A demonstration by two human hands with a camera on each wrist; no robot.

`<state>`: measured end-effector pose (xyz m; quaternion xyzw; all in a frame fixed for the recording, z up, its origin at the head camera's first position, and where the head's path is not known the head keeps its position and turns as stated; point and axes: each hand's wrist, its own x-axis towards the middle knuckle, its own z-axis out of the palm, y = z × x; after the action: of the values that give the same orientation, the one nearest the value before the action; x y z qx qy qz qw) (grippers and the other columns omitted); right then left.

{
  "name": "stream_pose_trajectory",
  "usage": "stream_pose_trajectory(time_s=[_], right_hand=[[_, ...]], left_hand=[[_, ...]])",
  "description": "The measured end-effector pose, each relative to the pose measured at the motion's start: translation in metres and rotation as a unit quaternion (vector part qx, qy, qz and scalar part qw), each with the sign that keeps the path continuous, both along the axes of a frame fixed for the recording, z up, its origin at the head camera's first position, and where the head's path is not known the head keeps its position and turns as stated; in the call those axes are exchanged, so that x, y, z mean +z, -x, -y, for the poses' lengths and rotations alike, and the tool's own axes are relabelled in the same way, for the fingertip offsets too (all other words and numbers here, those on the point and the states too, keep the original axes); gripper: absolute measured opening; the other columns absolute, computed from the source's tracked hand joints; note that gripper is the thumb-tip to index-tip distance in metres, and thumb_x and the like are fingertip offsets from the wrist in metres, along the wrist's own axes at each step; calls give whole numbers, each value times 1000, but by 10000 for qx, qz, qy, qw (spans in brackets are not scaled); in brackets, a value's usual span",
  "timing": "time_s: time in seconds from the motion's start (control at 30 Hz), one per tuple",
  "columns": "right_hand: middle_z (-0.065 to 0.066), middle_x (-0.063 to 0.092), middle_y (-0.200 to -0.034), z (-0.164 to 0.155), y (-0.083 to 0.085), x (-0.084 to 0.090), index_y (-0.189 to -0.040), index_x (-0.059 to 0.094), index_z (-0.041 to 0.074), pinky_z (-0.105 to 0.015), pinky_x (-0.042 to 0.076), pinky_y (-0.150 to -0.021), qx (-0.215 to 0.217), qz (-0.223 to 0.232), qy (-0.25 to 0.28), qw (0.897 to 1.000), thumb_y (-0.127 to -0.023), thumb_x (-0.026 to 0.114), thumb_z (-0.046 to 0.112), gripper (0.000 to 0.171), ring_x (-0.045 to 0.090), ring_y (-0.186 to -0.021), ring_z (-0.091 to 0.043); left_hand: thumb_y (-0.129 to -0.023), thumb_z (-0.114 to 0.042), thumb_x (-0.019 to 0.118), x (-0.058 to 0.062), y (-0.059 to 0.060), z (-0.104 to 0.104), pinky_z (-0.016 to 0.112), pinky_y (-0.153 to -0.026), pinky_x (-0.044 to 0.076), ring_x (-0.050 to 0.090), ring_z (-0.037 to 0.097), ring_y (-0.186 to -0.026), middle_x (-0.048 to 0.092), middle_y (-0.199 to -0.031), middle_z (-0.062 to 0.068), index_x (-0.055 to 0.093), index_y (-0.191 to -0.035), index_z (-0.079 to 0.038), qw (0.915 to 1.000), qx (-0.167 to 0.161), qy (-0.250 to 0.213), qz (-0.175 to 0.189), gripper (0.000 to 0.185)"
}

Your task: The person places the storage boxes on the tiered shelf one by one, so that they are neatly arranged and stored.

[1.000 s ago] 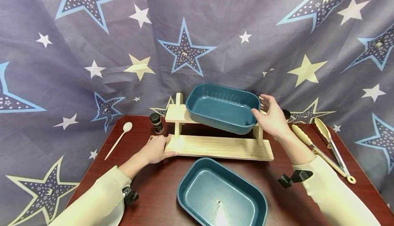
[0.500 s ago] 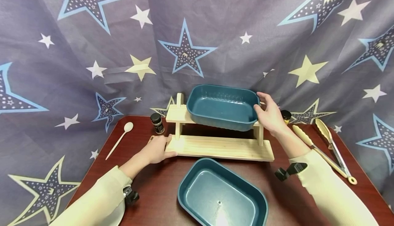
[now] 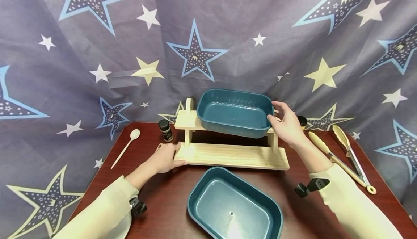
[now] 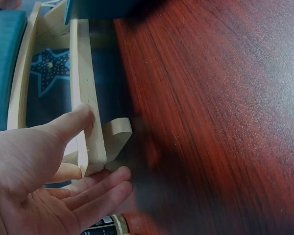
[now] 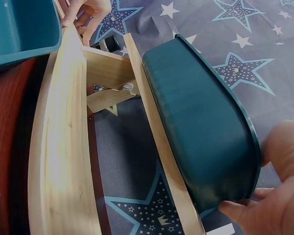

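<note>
A two-tier wooden shelf rack (image 3: 232, 155) stands at the back of the table, its upper board bearing a teal rectangular bin (image 3: 234, 116). My left hand (image 3: 164, 157) grips the left end of the lower board; in the left wrist view its thumb lies on the board (image 4: 85, 93) and the other fingers reach underneath. At the bin's right end, my right hand (image 3: 286, 125) holds it with the thumb by the rim and the fingers around the far corner. The right wrist view shows the bin's side (image 5: 201, 117) flat along the upper board. A second teal bin (image 3: 232, 206) rests in front of the rack.
A white spoon (image 3: 127, 146) and a black-capped spice jar (image 3: 166, 130) are left of the rack. Another black-capped jar (image 3: 302, 121) stands behind my right hand. Tongs (image 3: 352, 159) lie at the right. A white plate edge (image 3: 122, 228) shows under my left sleeve. A starry curtain (image 3: 208, 32) hangs behind.
The upper bin's right end has swung back from its forward slant, and the bin now sits straighter along the board. My right hand moved with it; the left hand stayed put.
</note>
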<state>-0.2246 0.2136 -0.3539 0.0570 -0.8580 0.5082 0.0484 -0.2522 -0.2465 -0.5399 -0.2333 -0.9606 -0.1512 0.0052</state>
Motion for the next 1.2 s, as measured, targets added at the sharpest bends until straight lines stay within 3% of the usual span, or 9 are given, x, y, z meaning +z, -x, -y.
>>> stream_pose_trajectory(time_s=[0.17, 0.37, 0.47, 0.6, 0.67, 0.77, 0.9, 1.0, 1.2], right_hand=[[-26, 35, -169, 1, 4, -1, -166, 30, 1, -57, 46, -116, -25, 123, -9, 9999, -108, 50, 8, 62, 43, -153, -45], [-24, 37, -168, 1, 11, -3, -167, 30, 4, -58, 48, -112, -61, 114, -109, 9999, -110, 47, 10, 60, 46, -150, -47], [-25, 37, -168, 1, 13, -3, -167, 30, 4, -58, 47, -113, -43, 58, -31, 10000, -110, 47, 10, 59, 46, -151, -47], [-25, 35, -169, -1, 9, -4, -167, 27, 2, -58, 44, -117, -56, 47, 43, 10000, -110, 49, 12, 62, 43, -153, -45], [-25, 34, -170, -2, 7, -4, -167, 27, 1, -57, 43, -119, -71, 36, 31, 10000, -110, 51, 13, 63, 42, -154, -45], [-25, 34, -170, -2, 3, -3, -166, 28, 1, -56, 43, -119, -60, 7, -12, 10000, -109, 52, 13, 64, 41, -155, -44], [-26, 37, -168, 0, 2, -1, -165, 30, 0, -56, 45, -117, 27, 72, -31, 10000, -109, 52, 12, 62, 44, -153, -43], [-26, 38, -168, 0, 3, 0, -166, 30, 1, -54, 48, -114, 58, 164, -48, 9998, -109, 50, 12, 61, 47, -151, -44], [-24, 36, -170, 1, 7, -1, -166, 30, 1, -55, 48, -113, 8, 167, -69, 9998, -109, 48, 12, 61, 48, -150, -45]], left_hand=[[-88, -64, 79, 37, -23, -17, 54, -88, 59, 75, 37, -109, 75, -122, 27, 60, -144, 8, 9999, -30, 38, 136, 93], [-88, -67, 77, 43, -28, -18, 57, -87, 58, 76, 31, -110, 77, -123, 22, 62, -144, 5, 9999, 50, 129, 49, 92], [-90, -59, 80, 59, -37, -24, 57, -89, 58, 76, 35, -109, 76, -122, 25, 63, -141, 9, 10000, 11, 51, 75, 87], [-91, -43, 84, 93, -55, -38, 53, -96, 57, 74, 42, -112, 73, -123, 32, 62, -139, 14, 9994, 48, 14, 337, 78], [-91, -41, 84, 98, -57, -40, 52, -97, 57, 74, 42, -113, 73, -123, 32, 62, -139, 14, 9992, 84, 26, 387, 77], [-89, -51, 84, 80, -47, -32, 54, -93, 58, 74, 40, -112, 74, -123, 30, 62, -141, 12, 9996, 77, 27, 276, 84], [-86, -74, 74, 23, -15, -9, 52, -89, 58, 75, 36, -109, 75, -124, 26, 61, -145, 5, 10000, 9, 20, 34, 100], [-85, -80, 69, -5, 0, 2, 49, -90, 58, 75, 35, -109, 76, -125, 24, 61, -146, 3, 10000, -33, -40, -83, 104], [-90, -64, 77, 32, -23, -12, 49, -91, 58, 75, 36, -111, 74, -126, 27, 60, -144, 8, 9999, -132, -66, -33, 91]])
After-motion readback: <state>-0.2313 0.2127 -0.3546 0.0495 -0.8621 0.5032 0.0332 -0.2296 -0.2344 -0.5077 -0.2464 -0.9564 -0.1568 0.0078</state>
